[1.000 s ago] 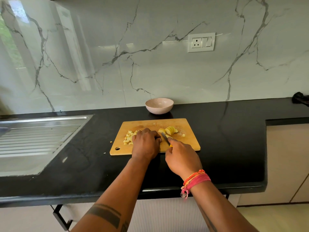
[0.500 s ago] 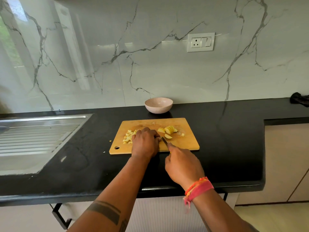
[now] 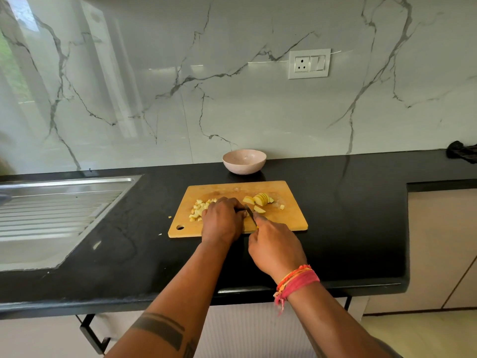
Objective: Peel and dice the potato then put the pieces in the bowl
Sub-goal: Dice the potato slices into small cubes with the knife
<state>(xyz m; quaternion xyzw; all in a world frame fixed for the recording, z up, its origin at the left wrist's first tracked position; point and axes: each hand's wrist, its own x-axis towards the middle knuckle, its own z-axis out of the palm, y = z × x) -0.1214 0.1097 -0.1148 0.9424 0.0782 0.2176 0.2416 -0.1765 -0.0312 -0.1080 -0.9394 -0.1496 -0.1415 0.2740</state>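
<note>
Potato slices [image 3: 260, 200] just beyond hands: left hand [image 3: 222, 220] curled, right hand [image 3: 275, 245] gripping knife [image 3: 249, 213].

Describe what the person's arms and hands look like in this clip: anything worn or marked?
Both forearms are bare, with no sleeves or gloves in view. The right hand has red, pink and orange thread bands tied at the wrist, with a frayed end hanging. The left hand wears nothing; its forearm carries a dark band tattoo.

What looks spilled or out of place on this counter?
Two small potato bits lie on the black counter, off the left edge of the cutting board. Nothing else stands out; the bowl sits upright.
</note>
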